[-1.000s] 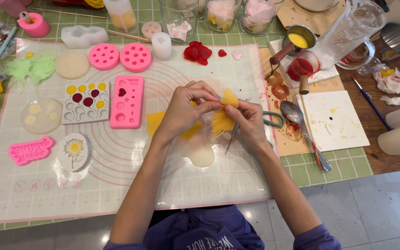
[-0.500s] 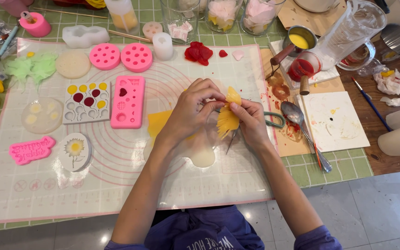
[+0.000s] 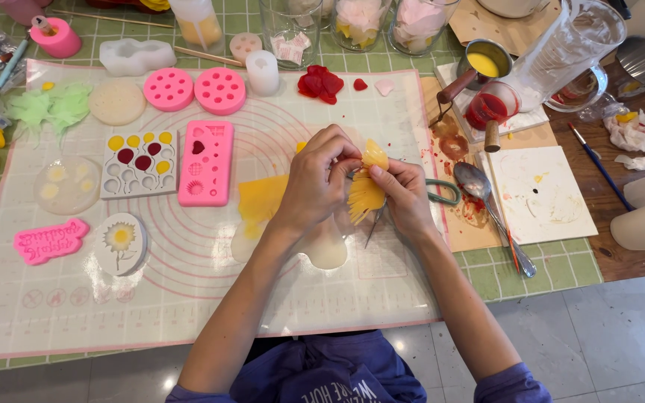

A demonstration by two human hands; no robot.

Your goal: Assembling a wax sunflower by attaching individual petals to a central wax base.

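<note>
Hands over the silicone mat (image 3: 188, 298) — left hand (image 3: 321, 179) and right hand (image 3: 404, 195) both pinch a fringed yellow wax piece (image 3: 366, 195), held just above the mat's middle. Judged risk: too hard a pinch could tear the thin fringes. Counted: two round pink moulds (image 3: 194, 89), one rectangular pink mould (image 3: 206, 162), one flat yellow sheet (image 3: 263, 198) beside the left hand.

Work mat (image 3: 210, 313): translucent silicone, smooth, faint sheen. Rectangular pink mould (image 3: 206, 162): matt silicone, soft-looking. Yellow fringed piece (image 3: 366, 195) held between left hand (image 3: 321, 179) and right hand (image 3: 404, 195): waxy, semi-gloss, ribbed. Spoon (image 3: 487, 201): polished metal, reflective. Measuring jug (image 3: 570, 46): clear plastic or glass; cannot tell which. Tabletop (image 3: 636, 257): wood, matt
</note>
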